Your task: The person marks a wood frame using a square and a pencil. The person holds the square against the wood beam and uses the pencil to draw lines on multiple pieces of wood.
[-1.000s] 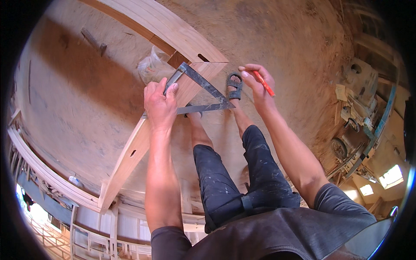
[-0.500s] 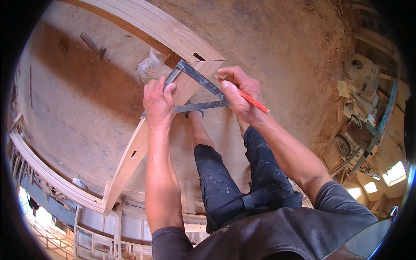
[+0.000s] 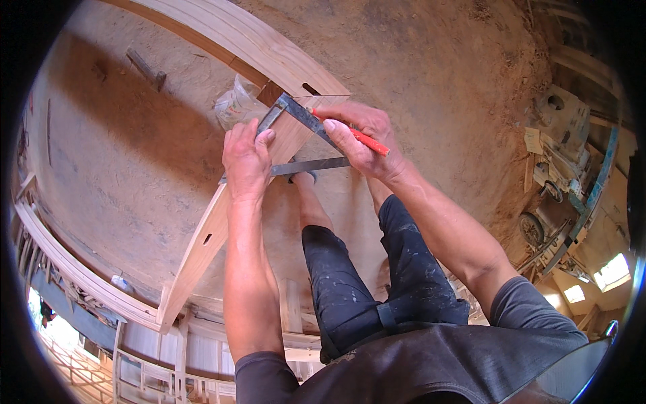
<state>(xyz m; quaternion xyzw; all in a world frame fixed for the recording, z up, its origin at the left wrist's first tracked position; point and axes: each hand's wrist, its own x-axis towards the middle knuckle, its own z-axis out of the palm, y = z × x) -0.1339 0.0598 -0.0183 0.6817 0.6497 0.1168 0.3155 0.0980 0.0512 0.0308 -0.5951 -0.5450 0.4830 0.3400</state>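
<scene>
The metal square (image 3: 302, 117), clasped by the left grip (image 3: 245, 157) against the board (image 3: 289, 139) and stretching rightward from it, could skew if the red pencil (image 3: 371, 143), pinched in the right grip (image 3: 371, 124), pressed its edge hard.

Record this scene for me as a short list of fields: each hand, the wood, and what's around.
Left hand: gripping a metal triangular square laid across the lower beam
Right hand: holding a red pencil
Pencil tip: beside the square's upper arm; contact with wood unclear
Wood: lower beam meets upper beam at a corner; each has a dark slot
Nearby: clear plastic bag by the corner
Right side: small wheel
</scene>
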